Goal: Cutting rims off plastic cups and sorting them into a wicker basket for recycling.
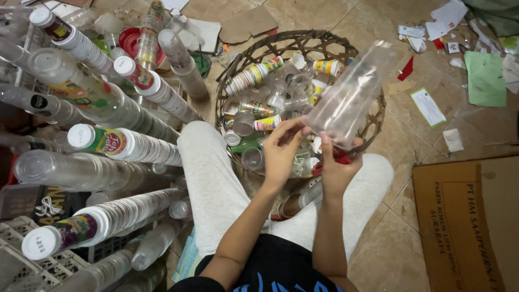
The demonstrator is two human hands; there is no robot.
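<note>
- Head view: a clear plastic cup stack [351,94] is held up over a woven basket [373,124], tilted away toward the upper right
- The left hand [281,148] is closed on the near end of the clear plastic cup stack, its fingers [294,127] pinched at the rim
- The right hand [336,162] is curled around the same end from below, thumb laid against the plastic
- The woven basket is set on the tiled floor [411,135] between the person's knees and is filled with loose cups and small bottles
- Long nested cup rows [124,146] are laid side by side to the left, with a white crate [21,254] at the lower left
- A cardboard sheet [470,221] is seen at the lower right, and paper scraps [432,105] are scattered on the floor beyond
</note>
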